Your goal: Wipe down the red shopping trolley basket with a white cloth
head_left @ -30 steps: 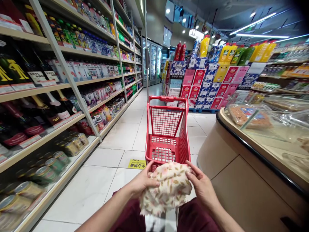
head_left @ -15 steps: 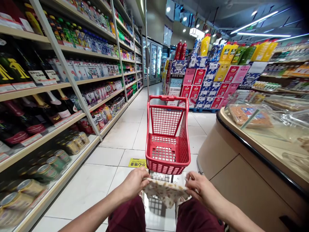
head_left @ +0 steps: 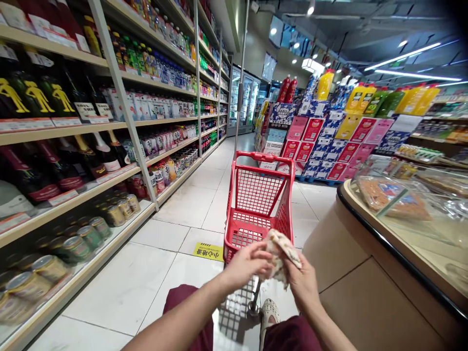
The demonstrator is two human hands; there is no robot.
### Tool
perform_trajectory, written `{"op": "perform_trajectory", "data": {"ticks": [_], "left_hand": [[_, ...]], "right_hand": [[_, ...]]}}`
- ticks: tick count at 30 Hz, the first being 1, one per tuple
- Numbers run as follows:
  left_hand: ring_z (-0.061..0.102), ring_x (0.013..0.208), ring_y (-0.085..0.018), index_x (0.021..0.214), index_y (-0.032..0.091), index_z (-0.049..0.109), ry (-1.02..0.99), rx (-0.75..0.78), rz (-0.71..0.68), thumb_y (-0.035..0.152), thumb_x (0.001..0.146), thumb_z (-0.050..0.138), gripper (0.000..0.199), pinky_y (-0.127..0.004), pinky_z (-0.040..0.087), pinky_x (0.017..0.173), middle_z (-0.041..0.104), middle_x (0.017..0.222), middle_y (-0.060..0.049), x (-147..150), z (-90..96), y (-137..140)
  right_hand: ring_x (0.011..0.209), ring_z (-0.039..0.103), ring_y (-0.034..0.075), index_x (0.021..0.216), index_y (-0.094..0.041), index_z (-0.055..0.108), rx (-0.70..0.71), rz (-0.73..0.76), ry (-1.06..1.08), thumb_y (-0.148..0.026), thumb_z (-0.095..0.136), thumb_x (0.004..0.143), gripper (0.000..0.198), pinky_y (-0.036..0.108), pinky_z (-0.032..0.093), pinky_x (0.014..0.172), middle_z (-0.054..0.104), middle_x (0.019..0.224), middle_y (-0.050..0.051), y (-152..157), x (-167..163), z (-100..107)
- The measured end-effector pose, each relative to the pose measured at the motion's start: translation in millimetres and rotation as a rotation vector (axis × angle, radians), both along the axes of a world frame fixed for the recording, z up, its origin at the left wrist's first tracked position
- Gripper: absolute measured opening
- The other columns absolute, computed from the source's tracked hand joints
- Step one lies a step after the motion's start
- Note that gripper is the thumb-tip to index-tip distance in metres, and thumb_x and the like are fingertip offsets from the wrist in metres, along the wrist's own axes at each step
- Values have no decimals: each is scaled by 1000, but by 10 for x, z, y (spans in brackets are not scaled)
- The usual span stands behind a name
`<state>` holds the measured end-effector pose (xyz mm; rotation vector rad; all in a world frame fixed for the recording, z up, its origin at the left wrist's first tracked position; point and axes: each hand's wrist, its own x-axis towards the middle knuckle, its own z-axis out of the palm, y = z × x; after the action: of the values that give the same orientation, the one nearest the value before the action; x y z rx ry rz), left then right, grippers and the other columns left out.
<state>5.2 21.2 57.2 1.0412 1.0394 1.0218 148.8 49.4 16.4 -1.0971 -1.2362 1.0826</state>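
Note:
A cream cloth with a brownish pattern [head_left: 281, 251] is bunched up in front of me, over the near right corner of a red shopping cart [head_left: 260, 157]. My right hand [head_left: 302, 279] grips its right side, thumb pressed along the fabric. From the left, my left hand [head_left: 249, 263] meets the cloth with curled fingers; its fingertips are partly lost against the folds. The cart's basket is red plastic mesh, and my hands and the cloth cover part of its near end.
Drink shelves [head_left: 164, 119] run along the left. On the right stands a rounded display counter [head_left: 351, 243] with wrapped food. Stacked drink cartons [head_left: 323, 141] rise beyond the cart. A yellow caution sticker [head_left: 208, 251] lies on the tiled floor [head_left: 171, 195].
The cloth, stretched low between both hands before, is now bunched and higher, to the right. My left hand has moved right towards my right hand. The view has shifted slightly.

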Motion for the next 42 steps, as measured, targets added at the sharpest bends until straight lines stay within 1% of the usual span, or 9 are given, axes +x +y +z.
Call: {"op": "perform_trajectory", "data": {"ticks": [3, 6, 9, 13, 18, 21, 26, 32, 42], "left_hand": [[60, 74, -13, 94, 15, 52, -16, -63, 270, 20, 69, 55, 26, -29, 46, 70, 61, 87, -6, -193, -225, 99], [60, 77, -14, 88, 15, 53, 91, -10, 353, 15, 68, 53, 20, -29, 46, 72, 61, 86, -6, -380, -461, 150], [59, 81, -14, 86, 15, 55, 249, 90, 360, 12, 69, 50, 18, -29, 47, 74, 63, 86, -5, -486, -625, 150], [56, 94, -15, 99, 18, 54, 644, 314, 496, 13, 74, 42, 28, -33, 44, 85, 62, 99, -5, -502, -682, 231], [32, 125, -24, 115, 17, 50, 1284, 567, 326, 22, 82, 39, 35, -53, 19, 103, 46, 129, -10, -509, -732, 391], [27, 128, -24, 120, 16, 46, 1464, 648, 177, 32, 85, 35, 40, -53, 16, 104, 42, 133, -9, -599, -781, 389], [26, 129, -22, 127, 16, 38, 1566, 721, 134, 31, 87, 32, 44, -50, 16, 106, 36, 137, -8, -612, -839, 328], [26, 129, -21, 123, 16, 43, 1617, 762, 97, 31, 87, 32, 41, -49, 15, 106, 41, 134, -9, -516, -852, 378], [31, 126, -19, 116, 16, 50, 1637, 733, 107, 23, 87, 28, 36, -48, 17, 106, 47, 129, -8, -418, -838, 496]], "right_hand": [[102, 55, 23, 102, -21, 62, 463, -113, -387, -31, 54, 75, 30, 42, 39, 91, 63, 105, 7, 151, 143, -92], [115, 45, 25, 103, -27, 62, 693, 189, -810, -22, 48, 76, 31, 51, 26, 99, 58, 116, 6, 196, 286, -252], [120, 39, 26, 104, -26, 61, 564, 362, -1058, -28, 44, 77, 32, 53, 25, 99, 47, 128, 8, 182, 374, -342], [115, 45, 25, 113, -20, 55, 437, 93, -1087, -35, 36, 84, 38, 47, 33, 94, 51, 123, 13, 212, 62, -399], [100, 55, 22, 113, -18, 55, 625, -15, -1183, -24, 36, 86, 34, 45, 30, 94, 62, 107, 10, 277, -600, -680], [109, 49, 20, 118, -23, 50, 829, 8, -1212, -21, 37, 86, 34, 41, 23, 100, 58, 116, 5, 323, -414, -783], [115, 44, 23, 119, -22, 49, 774, -121, -1296, -25, 37, 87, 34, 47, 19, 102, 56, 118, 8, 282, 153, -802], [109, 49, 22, 118, -16, 50, 803, -147, -1205, -28, 41, 85, 37, 42, 26, 100, 58, 114, 11, 282, -296, -884], [123, 35, 23, 121, -20, 48, 797, -282, -1179, -17, 34, 86, 38, 48, 29, 98, 51, 124, 10, 468, 245, -1030]]}}
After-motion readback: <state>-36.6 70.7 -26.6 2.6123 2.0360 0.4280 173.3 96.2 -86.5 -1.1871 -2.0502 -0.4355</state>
